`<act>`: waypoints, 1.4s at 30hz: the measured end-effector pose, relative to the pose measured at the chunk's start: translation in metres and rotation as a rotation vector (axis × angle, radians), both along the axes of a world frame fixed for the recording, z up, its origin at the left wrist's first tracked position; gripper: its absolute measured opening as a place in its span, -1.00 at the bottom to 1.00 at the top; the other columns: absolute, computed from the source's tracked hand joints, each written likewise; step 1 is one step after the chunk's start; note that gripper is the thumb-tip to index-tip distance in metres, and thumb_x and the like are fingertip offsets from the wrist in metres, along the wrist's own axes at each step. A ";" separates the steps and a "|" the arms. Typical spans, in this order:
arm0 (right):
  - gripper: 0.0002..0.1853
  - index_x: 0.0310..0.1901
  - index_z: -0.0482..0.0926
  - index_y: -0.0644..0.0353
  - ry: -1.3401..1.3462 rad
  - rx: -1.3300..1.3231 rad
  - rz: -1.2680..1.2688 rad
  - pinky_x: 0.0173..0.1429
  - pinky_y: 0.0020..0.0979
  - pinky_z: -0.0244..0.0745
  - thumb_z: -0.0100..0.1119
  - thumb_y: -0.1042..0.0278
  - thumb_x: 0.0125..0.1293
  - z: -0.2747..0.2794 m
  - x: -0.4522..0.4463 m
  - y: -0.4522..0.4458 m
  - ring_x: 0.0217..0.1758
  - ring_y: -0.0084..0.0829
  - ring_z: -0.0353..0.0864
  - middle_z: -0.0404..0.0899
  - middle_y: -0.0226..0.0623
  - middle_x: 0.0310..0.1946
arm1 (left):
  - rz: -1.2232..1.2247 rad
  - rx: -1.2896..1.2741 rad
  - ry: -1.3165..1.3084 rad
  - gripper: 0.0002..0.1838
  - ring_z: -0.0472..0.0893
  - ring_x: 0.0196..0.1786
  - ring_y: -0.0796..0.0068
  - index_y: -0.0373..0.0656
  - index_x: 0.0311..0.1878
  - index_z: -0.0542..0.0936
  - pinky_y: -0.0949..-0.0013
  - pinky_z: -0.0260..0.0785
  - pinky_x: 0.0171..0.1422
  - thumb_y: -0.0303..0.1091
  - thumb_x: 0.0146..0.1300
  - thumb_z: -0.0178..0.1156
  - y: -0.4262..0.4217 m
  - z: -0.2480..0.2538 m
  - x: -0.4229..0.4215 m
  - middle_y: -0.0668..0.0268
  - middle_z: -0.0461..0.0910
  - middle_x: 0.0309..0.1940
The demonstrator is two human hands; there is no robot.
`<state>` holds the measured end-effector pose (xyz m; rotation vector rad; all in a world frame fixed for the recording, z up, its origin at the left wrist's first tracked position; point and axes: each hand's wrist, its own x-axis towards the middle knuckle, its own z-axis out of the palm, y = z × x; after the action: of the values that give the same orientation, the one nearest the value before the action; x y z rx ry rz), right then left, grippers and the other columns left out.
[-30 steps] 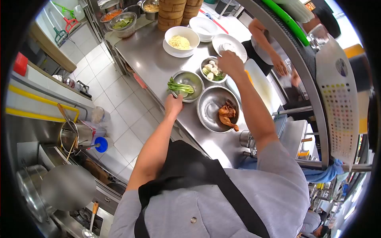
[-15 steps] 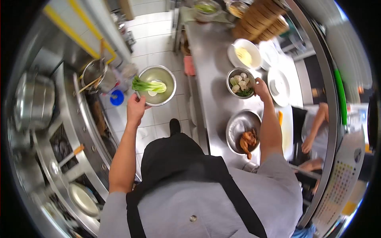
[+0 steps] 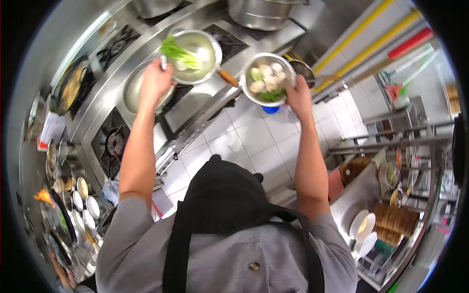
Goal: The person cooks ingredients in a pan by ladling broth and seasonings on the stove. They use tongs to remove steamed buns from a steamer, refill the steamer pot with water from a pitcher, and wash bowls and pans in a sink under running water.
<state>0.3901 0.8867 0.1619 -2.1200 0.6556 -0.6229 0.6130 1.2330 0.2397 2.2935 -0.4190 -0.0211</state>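
Note:
My left hand (image 3: 157, 78) is closed on the edge of a metal bowl (image 3: 218, 62) with pale liquid inside. A leafy green with a white stem, like bok choy (image 3: 181, 52), lies in it and hangs over the rim. This bowl is above the stove, close to a pan (image 3: 131, 93) partly behind my left hand. My right hand (image 3: 300, 98) grips the rim of a second metal bowl (image 3: 244, 87), held out over the stove's front edge. Whitish rounded pieces (image 3: 266, 77) and green leaves (image 3: 272, 95) fill it; I cannot tell what the pieces are.
A large pot (image 3: 261, 13) stands at the back of the stove. A wooden handle (image 3: 227, 77) points between the bowls. Left, a wok (image 3: 73, 85) holds food, and flame (image 3: 45, 197) shows farther down. Bamboo steamers (image 3: 396, 219) and white bowls (image 3: 359, 220) sit on the right-hand counter.
My view has swung left from the counter to the stove. The right bowl has been lifted off the counter and carried over. The left bowl has moved from above the floor to above the stove.

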 end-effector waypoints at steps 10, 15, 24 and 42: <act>-0.60 0.09 0.39 0.41 0.381 -0.090 0.462 -0.02 -0.09 0.62 -0.03 0.48 0.21 0.033 0.301 0.243 -0.19 0.03 0.71 0.62 0.29 -0.18 | 0.199 0.290 -0.199 -0.64 0.59 -0.04 -0.29 -0.24 0.08 0.54 -0.11 0.43 0.12 -0.30 0.27 0.04 0.178 -0.083 0.159 -0.28 0.60 -0.18; -0.61 0.09 0.42 0.34 0.447 -0.446 0.590 0.18 -0.06 0.53 0.07 0.49 0.20 0.035 0.337 0.290 0.08 0.11 0.61 0.60 0.24 -0.06 | 0.114 0.304 -0.163 -0.71 0.60 -0.05 -0.30 -0.23 0.01 0.53 -0.14 0.45 0.09 -0.35 0.34 -0.07 0.176 -0.082 0.163 -0.26 0.61 -0.22; -0.67 0.07 0.45 0.31 0.490 -0.623 0.626 0.11 -0.07 0.58 0.01 0.49 0.26 0.037 0.352 0.316 0.02 0.05 0.66 0.64 0.15 -0.08 | 0.142 0.358 -0.208 -0.74 0.61 -0.02 -0.25 -0.21 -0.02 0.53 -0.11 0.48 0.11 -0.41 0.33 -0.10 0.174 -0.084 0.173 -0.19 0.60 -0.09; -0.62 0.13 0.32 0.31 0.163 -1.012 0.716 -0.21 -0.11 0.64 -0.03 0.44 0.27 0.007 0.343 0.302 -0.29 -0.01 0.72 0.62 0.10 -0.25 | 0.116 0.344 -0.297 -0.80 0.63 -0.07 -0.18 -0.26 -0.07 0.49 -0.06 0.52 0.03 -0.49 0.29 -0.05 0.182 -0.092 0.159 -0.10 0.49 0.01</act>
<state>0.7331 1.1889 0.1689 -3.0900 -0.4948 -0.3888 0.7716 1.4145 0.1482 2.6676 -0.4603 0.3335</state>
